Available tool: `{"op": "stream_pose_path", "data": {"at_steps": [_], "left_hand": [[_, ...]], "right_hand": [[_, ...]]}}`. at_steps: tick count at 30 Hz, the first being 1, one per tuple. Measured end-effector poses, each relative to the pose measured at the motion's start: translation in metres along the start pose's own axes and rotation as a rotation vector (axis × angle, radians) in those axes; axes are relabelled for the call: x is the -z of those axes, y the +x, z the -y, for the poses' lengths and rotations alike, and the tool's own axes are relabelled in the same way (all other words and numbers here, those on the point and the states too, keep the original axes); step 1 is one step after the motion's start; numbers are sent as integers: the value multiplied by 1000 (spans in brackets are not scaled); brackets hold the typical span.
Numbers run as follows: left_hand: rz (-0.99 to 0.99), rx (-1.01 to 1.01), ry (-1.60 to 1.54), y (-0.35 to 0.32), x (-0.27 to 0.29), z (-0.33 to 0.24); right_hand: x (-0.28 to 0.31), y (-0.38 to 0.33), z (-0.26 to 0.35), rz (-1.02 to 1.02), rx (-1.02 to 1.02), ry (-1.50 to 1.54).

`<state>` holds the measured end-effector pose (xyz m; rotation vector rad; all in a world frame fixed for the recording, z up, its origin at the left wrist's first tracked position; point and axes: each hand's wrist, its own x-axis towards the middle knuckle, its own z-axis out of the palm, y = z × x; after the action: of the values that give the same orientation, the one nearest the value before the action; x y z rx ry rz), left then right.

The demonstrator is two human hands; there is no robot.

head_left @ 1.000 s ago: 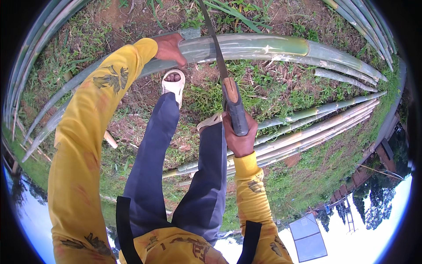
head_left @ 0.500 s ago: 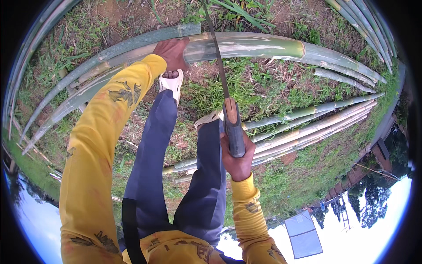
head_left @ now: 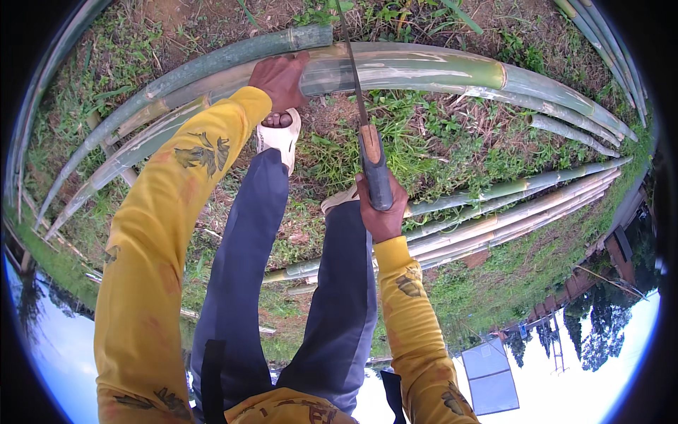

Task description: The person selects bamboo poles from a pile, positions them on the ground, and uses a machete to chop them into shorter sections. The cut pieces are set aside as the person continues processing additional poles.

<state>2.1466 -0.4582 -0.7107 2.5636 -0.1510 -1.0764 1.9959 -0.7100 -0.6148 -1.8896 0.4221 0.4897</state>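
Observation:
A thick green-and-tan bamboo pole [head_left: 431,69] lies across the far ground in front of me. My left hand [head_left: 277,79] grips its near side, with the fingers bent over it. A handsaw [head_left: 371,145] with a dark grip over wood is in my closed right hand [head_left: 384,210]. Its narrow dark blade, seen nearly edge-on, runs away from me across the pole, just right of my left hand. How deep the blade sits in the bamboo is hidden. A second green bamboo pole [head_left: 233,56] lies behind, its cut end near the blade.
My light shoe [head_left: 281,138] stands close under the pole by my left hand. Several thinner bamboo poles [head_left: 487,212] lie on the grass to the right, nearer me. More poles [head_left: 607,46] lie at the far right, and others curve along the left edge.
My right hand has pushed the saw forward, away from me, along the blade's line across the pole. My left hand keeps its hold. The whole view has shifted slightly.

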Motion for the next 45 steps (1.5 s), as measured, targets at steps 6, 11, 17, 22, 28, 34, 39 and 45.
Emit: {"op": "stream_pose_path", "data": {"at_steps": [6,11,17,22,28,34,39,45], "left_hand": [[138,-17,-82,21,-2,20],[164,66,-249,40,-11,34],[408,0,-346,38,0,23],[159,47,-182,2,4,7],[163,23,-151,-5,8,-6],[190,39,-123,-5,14,-3],[107,75,-91,-7,9,-4],[142,-3,-122,-1,14,-10]], "right_hand": [[-12,8,-8,-12,9,-5],[-10,18,-2,9,-10,-33],[-1,8,34,25,-42,22],[68,-119,90,86,-81,-338],[40,-38,80,115,-112,-89],[44,-82,61,100,-80,-162],[70,-124,62,120,-51,-222],[14,-7,51,128,-107,-12]]}}
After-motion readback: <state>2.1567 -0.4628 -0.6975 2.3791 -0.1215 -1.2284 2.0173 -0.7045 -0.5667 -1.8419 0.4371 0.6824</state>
